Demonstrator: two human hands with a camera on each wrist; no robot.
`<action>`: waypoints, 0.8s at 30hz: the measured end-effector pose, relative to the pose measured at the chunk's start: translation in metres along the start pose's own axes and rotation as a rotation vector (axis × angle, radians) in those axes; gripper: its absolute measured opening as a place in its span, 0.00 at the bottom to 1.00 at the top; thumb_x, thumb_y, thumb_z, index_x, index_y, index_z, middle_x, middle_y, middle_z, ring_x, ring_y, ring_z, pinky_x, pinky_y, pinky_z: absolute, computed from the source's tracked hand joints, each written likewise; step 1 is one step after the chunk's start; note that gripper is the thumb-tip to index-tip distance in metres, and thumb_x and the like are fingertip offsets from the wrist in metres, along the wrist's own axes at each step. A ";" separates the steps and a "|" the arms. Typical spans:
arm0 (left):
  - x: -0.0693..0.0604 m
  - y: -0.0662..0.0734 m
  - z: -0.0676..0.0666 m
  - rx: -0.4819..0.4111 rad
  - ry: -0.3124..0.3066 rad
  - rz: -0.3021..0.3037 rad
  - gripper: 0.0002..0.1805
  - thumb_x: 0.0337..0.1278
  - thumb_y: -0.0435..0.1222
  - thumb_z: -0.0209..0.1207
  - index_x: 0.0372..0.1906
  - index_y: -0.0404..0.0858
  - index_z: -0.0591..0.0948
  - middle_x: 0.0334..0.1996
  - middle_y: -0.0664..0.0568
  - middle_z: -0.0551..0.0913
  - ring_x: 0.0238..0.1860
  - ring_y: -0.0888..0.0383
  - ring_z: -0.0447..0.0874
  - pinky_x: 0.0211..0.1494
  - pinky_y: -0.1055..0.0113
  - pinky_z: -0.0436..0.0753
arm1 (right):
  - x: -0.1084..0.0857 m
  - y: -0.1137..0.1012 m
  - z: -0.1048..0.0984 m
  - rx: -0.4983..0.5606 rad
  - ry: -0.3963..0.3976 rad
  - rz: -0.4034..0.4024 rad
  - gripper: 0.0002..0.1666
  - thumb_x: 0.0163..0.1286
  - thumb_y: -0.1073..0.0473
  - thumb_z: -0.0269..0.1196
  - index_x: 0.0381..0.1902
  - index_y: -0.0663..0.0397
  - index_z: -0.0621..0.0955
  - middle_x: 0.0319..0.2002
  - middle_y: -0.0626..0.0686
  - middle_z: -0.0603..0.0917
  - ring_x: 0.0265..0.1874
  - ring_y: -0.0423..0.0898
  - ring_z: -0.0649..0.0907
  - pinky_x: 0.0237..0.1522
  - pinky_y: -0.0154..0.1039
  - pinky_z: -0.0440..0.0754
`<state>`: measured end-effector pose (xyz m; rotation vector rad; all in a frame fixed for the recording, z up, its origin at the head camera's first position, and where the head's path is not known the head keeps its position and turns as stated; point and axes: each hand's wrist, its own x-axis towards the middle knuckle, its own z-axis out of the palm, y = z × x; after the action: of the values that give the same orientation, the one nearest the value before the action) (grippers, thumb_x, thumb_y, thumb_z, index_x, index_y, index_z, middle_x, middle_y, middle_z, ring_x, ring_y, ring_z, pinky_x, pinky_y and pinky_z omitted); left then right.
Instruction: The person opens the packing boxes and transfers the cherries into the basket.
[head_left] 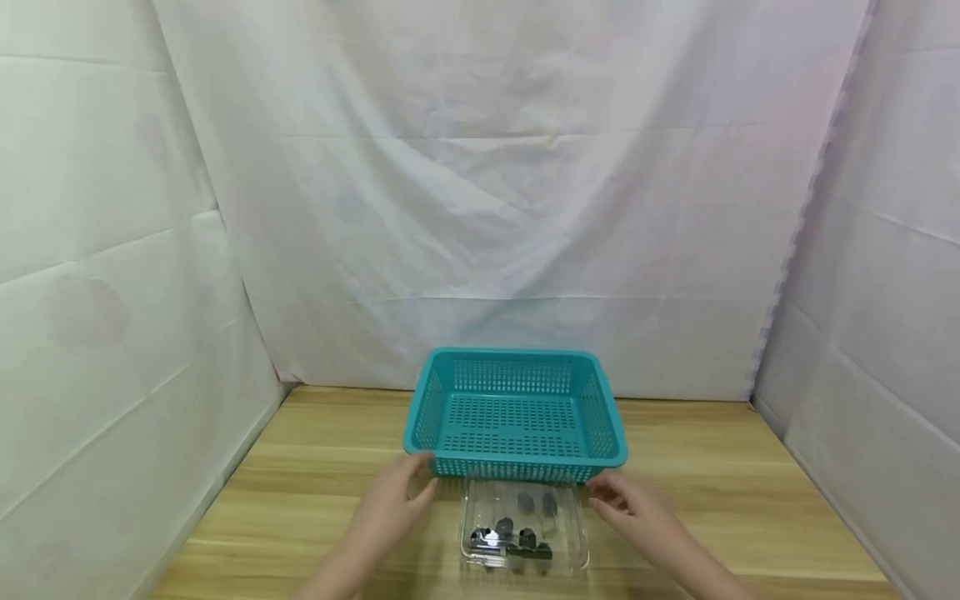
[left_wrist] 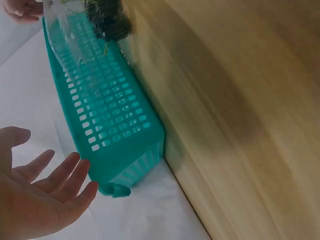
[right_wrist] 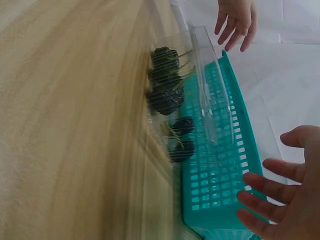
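A clear plastic clamshell box [head_left: 486, 500] sits on the table right in front of the turquoise basket. Its lid looks closed, and several dark, bumpy fruits [right_wrist: 167, 100] with thin green stems lie inside. To the left of the box is my left hand [head_left: 393, 502], fingers spread and holding nothing, close to the basket's front left corner. On the other side, my right hand [head_left: 628, 506] is near the basket's front right corner. Its fingers are loosely bent and apart in the right wrist view, with nothing between them. Both hands stand clear of the box.
The turquoise perforated basket [head_left: 513, 459] stands behind the box, with no contents visible. Under everything is a wood-grain table [head_left: 322, 467]. White cloth [head_left: 510, 217] hangs behind the table and along both sides.
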<state>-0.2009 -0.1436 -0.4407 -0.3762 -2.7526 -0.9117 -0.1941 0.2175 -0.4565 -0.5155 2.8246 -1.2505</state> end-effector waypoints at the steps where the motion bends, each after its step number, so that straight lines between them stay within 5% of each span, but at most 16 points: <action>1: -0.001 0.000 0.002 -0.006 -0.009 -0.003 0.23 0.59 0.40 0.63 0.58 0.35 0.78 0.53 0.43 0.81 0.53 0.45 0.79 0.56 0.46 0.78 | 0.000 0.001 0.002 0.000 -0.010 0.018 0.16 0.71 0.51 0.61 0.48 0.57 0.81 0.40 0.47 0.82 0.39 0.42 0.80 0.36 0.33 0.81; 7: -0.003 -0.004 0.018 -0.080 -0.092 -0.024 0.26 0.58 0.40 0.64 0.58 0.30 0.77 0.53 0.38 0.80 0.53 0.40 0.78 0.55 0.43 0.78 | 0.001 0.007 0.014 0.045 -0.025 0.117 0.20 0.69 0.51 0.62 0.52 0.59 0.79 0.40 0.48 0.82 0.40 0.45 0.79 0.37 0.36 0.80; 14: -0.008 -0.009 0.031 -0.230 -0.286 -0.063 0.40 0.55 0.49 0.66 0.64 0.25 0.70 0.59 0.30 0.73 0.51 0.36 0.78 0.51 0.40 0.79 | 0.008 0.014 0.026 0.219 -0.072 0.221 0.37 0.70 0.49 0.61 0.64 0.73 0.67 0.47 0.58 0.80 0.43 0.52 0.80 0.40 0.48 0.82; 19: -0.010 -0.010 0.039 -0.357 -0.406 -0.057 0.43 0.48 0.45 0.72 0.65 0.24 0.68 0.61 0.29 0.71 0.46 0.38 0.82 0.47 0.45 0.83 | 0.012 0.022 0.033 0.354 -0.097 0.243 0.40 0.72 0.52 0.59 0.68 0.75 0.59 0.50 0.65 0.77 0.44 0.55 0.80 0.39 0.51 0.83; 24: -0.012 -0.012 0.048 -0.426 -0.438 -0.048 0.48 0.40 0.40 0.75 0.69 0.31 0.66 0.60 0.33 0.73 0.42 0.47 0.84 0.46 0.51 0.84 | 0.016 0.026 0.040 0.429 -0.109 0.264 0.43 0.72 0.51 0.59 0.70 0.74 0.55 0.50 0.64 0.75 0.45 0.55 0.79 0.39 0.51 0.84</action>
<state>-0.1992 -0.1261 -0.4887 -0.6515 -2.9338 -1.6040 -0.2111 0.2005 -0.5005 -0.1784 2.3356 -1.6401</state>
